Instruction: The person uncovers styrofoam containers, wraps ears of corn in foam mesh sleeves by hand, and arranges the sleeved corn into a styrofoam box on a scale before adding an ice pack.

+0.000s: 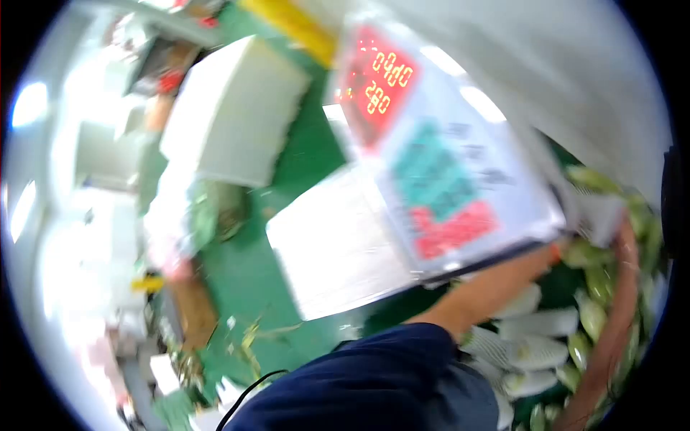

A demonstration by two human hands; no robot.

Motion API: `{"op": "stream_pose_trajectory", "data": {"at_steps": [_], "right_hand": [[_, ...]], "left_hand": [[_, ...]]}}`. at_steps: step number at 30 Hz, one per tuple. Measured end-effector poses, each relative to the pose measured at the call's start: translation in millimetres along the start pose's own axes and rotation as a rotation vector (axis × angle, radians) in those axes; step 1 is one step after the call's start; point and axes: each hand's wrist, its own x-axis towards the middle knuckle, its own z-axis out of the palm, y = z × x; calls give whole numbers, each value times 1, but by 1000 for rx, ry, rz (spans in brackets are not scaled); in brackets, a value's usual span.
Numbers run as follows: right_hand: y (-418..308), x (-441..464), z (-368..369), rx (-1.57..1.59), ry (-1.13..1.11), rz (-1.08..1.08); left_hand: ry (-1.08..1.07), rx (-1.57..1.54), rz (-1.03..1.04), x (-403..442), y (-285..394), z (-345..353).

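My left arm, in a navy sleeve, reaches past the lower edge of a white digital scale [517, 179]. Only the wrist end of my left hand [553, 253] shows; its fingers are hidden or smeared. My right forearm comes up along the right side, and my blurred right hand [624, 228] is closed at the edge of a white foam net sleeve [600, 215]. Whether a melon is inside that sleeve I cannot tell. Around and below both hands lie several pale green, elongated melons [593, 316]. Several others wear white foam nets [537, 352].
The scale shows lit digits on a red display [381, 79], with a pale flat panel [341, 241] beside it. Beyond, a large white box [233, 111] stands on the green floor [266, 287]. A brown carton [190, 312] and scattered plant scraps [250, 337] lie at the left.
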Motion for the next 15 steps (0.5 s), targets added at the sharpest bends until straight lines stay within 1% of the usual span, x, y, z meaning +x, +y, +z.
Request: {"op": "stream_pose_trajectory", "data": {"at_steps": [1, 2, 3, 7, 9, 10, 11, 12, 13, 14, 15], "right_hand": [[11, 2, -1, -222, 117, -9], [23, 3, -5, -388, 210, 13], [33, -4, -11, -498, 257, 35], [52, -14, -15, -748, 291, 73], [50, -20, -16, -833, 300, 58], [47, -27, -18, -873, 311, 42], [41, -32, -16, -908, 313, 14], [37, -35, -11, -943, 307, -38], [41, -33, -9, -977, 300, -173], [23, -36, 4, -999, 317, -266], [-109, -48, 99, -930, 158, 187]], "left_hand": [[30, 250, -22, -2, -1, 9], [58, 418, -14, -4, -2, 21], [46, 421, 8, -8, 13, 36], [-22, 143, 131, -27, 23, 12], [-50, -170, 146, -41, 24, -17], [-79, -412, 148, -49, 28, -36], [-148, -716, 115, -57, 32, -62], [-232, -1038, 45, -65, 34, -91], [-357, -1358, -56, -72, 34, -121], [-489, -1643, -165, -79, 34, -147], [-612, -1882, -281, -84, 32, -166]]}}
